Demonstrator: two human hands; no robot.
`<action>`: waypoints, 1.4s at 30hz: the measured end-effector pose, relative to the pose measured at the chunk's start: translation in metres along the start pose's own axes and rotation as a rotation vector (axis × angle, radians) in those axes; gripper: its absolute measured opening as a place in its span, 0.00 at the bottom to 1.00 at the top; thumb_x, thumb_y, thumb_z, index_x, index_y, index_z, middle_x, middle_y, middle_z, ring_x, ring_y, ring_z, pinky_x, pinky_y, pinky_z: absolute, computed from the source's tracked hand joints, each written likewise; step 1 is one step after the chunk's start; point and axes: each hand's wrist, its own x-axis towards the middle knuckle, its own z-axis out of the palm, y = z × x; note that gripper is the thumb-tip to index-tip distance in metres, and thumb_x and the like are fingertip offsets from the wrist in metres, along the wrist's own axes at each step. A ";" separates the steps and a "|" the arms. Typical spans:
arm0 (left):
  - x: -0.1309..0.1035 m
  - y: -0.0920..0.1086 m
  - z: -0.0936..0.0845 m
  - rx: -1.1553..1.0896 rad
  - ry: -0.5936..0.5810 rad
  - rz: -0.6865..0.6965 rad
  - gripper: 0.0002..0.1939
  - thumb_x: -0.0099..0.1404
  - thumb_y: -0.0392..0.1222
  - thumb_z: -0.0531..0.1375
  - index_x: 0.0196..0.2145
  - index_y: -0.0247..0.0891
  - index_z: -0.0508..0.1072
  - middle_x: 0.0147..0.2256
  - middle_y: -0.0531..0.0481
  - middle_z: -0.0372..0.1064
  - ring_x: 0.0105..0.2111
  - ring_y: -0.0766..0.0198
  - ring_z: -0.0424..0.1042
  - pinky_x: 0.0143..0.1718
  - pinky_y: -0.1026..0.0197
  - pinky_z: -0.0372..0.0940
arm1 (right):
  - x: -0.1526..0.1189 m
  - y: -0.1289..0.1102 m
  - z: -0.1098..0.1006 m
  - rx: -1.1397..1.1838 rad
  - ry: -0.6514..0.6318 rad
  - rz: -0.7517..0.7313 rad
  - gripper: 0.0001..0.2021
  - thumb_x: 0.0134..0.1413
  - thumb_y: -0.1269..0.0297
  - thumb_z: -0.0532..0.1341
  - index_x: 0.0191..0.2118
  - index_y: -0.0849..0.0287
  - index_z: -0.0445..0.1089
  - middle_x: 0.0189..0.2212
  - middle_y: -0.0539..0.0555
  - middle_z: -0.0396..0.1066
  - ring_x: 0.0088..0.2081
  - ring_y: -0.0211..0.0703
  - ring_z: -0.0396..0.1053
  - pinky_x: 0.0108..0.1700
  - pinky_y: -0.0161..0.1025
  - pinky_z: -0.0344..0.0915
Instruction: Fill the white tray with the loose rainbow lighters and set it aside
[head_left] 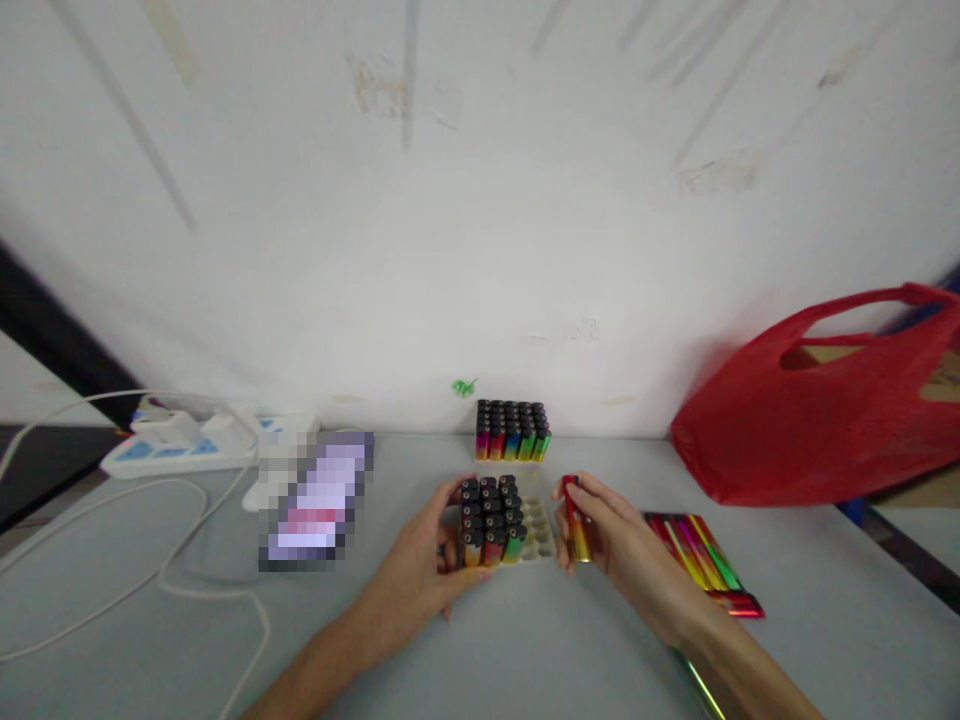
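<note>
My left hand (429,545) is closed around the left side of a pale tray (541,542) with several black-topped, coloured lighters (492,520) upright in its left part. The tray's right part shows bare pockets. Just right of the tray, my right hand (600,520) pinches a shiny red-and-gold lighter-sized tube (579,525), held nearly upright and apart from the tray. Its top shows no black cap. Beside the right wrist lie several shiny coloured tubes (697,555), side by side on the table, partly hidden by the arm.
A second block of upright lighters (513,432) stands against the wall. On the left are a phone (319,500) with a blurred screen, a power strip (187,445) and loose white cables (169,570). A red bag (817,420) sits at the right; a green tube (701,685) lies near the front.
</note>
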 end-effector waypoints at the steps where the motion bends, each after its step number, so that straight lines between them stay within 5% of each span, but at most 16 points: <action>1: -0.001 0.000 -0.001 -0.025 -0.028 0.000 0.52 0.62 0.41 0.76 0.76 0.44 0.56 0.43 0.46 0.79 0.26 0.65 0.72 0.20 0.69 0.68 | 0.002 0.001 0.002 0.065 -0.023 0.027 0.22 0.62 0.42 0.74 0.45 0.55 0.74 0.32 0.49 0.73 0.28 0.42 0.71 0.29 0.36 0.68; 5: -0.002 -0.008 -0.003 -0.217 -0.176 0.025 0.58 0.56 0.35 0.80 0.76 0.52 0.56 0.64 0.39 0.70 0.43 0.54 0.84 0.39 0.58 0.79 | 0.003 0.006 0.005 0.197 -0.070 0.098 0.25 0.60 0.39 0.74 0.47 0.56 0.74 0.27 0.43 0.63 0.21 0.32 0.51 0.21 0.30 0.47; 10: -0.002 -0.015 -0.003 -0.158 -0.199 0.026 0.66 0.48 0.33 0.84 0.76 0.54 0.57 0.63 0.41 0.69 0.52 0.46 0.82 0.48 0.51 0.80 | 0.002 0.018 0.001 0.244 -0.116 0.077 0.34 0.59 0.31 0.69 0.23 0.53 0.57 0.20 0.39 0.42 0.22 0.34 0.34 0.23 0.35 0.35; 16: -0.005 -0.008 -0.002 -0.157 -0.214 0.014 0.62 0.52 0.35 0.83 0.76 0.53 0.57 0.61 0.41 0.72 0.54 0.44 0.81 0.50 0.50 0.79 | -0.003 0.023 -0.001 0.266 -0.081 0.012 0.32 0.58 0.37 0.67 0.21 0.50 0.50 0.17 0.39 0.39 0.21 0.35 0.34 0.23 0.39 0.36; 29: -0.007 -0.007 0.000 0.011 -0.149 0.078 0.60 0.51 0.39 0.82 0.76 0.48 0.62 0.53 0.42 0.80 0.43 0.48 0.83 0.46 0.51 0.80 | -0.004 0.024 -0.001 0.212 -0.072 0.058 0.36 0.55 0.27 0.68 0.22 0.52 0.55 0.19 0.39 0.42 0.22 0.34 0.34 0.24 0.38 0.35; 42: -0.010 -0.008 0.000 0.086 -0.107 0.129 0.59 0.50 0.39 0.82 0.75 0.50 0.64 0.48 0.45 0.82 0.46 0.45 0.82 0.49 0.49 0.78 | 0.000 0.032 0.000 0.084 0.003 0.073 0.36 0.54 0.25 0.66 0.21 0.51 0.54 0.18 0.39 0.42 0.21 0.34 0.35 0.24 0.37 0.36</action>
